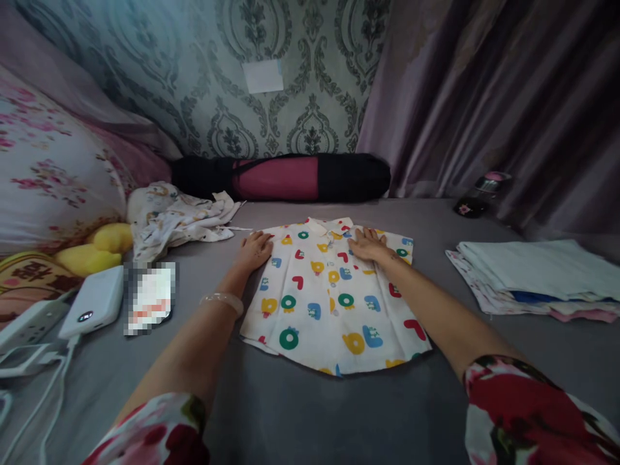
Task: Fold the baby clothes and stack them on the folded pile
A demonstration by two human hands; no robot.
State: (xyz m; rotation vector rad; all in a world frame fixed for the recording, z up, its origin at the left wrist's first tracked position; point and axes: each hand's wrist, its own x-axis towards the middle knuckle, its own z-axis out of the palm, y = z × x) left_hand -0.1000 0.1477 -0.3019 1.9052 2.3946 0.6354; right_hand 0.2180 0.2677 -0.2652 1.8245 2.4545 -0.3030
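Note:
A small white collared shirt [320, 323] with red, green, blue and yellow printed shapes lies spread out, front side up, on the grey sheet [290, 413]. Its collar points away from me and its hem faces me. My left hand [255, 249] rests on the shirt's upper left edge by the sleeve, fingers stretched out. On the upper right, beside the collar, my right hand [371, 245] lies flat with its fingers apart. Nothing is gripped in either hand. Faint creases run down the shirt's front.
Folded cloths [537, 274] are stacked at the right, near a dark bottle [475, 200]. A crumpled patterned garment [179, 216] lies at the left, with a white power bank [94, 300] and a power strip [33, 323] nearer. A black-and-maroon long bag [281, 177] lies along the wall.

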